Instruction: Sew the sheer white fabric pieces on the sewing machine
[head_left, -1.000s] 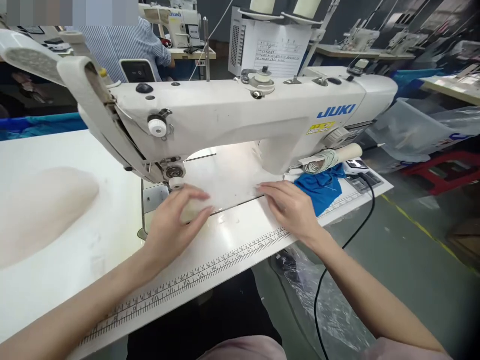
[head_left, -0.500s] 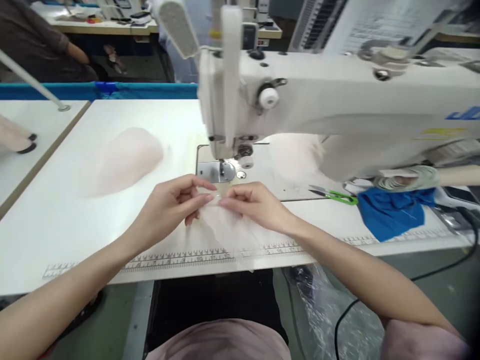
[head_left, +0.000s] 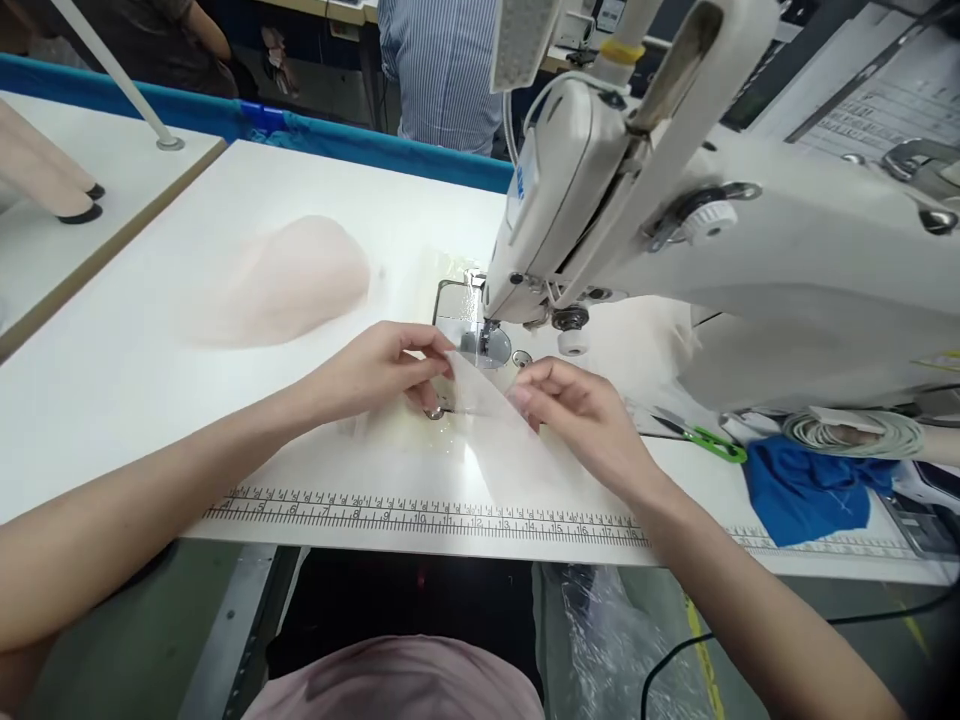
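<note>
My left hand (head_left: 382, 368) pinches the far corner of a thin, pale, see-through fabric piece (head_left: 502, 440), just in front of the presser foot (head_left: 491, 345) of a white sewing machine (head_left: 720, 260). My right hand (head_left: 585, 420) grips the same piece at its right edge, fingers curled. The fabric lies slanted on the white table (head_left: 135, 380), running from the needle area back toward the printed ruler strip (head_left: 420, 512) at the table's near edge.
A heap of pale pink fabric (head_left: 292, 280) lies at the left of the machine. Green-handled snips (head_left: 701, 437), a blue cloth (head_left: 806, 490) and a coil of tape (head_left: 855, 435) sit at the right. A person in a striped shirt (head_left: 442, 70) is behind the table.
Both hands carried the fabric piece up to the presser foot and spread it slanted on the table. My view swung left and closer to the needle area.
</note>
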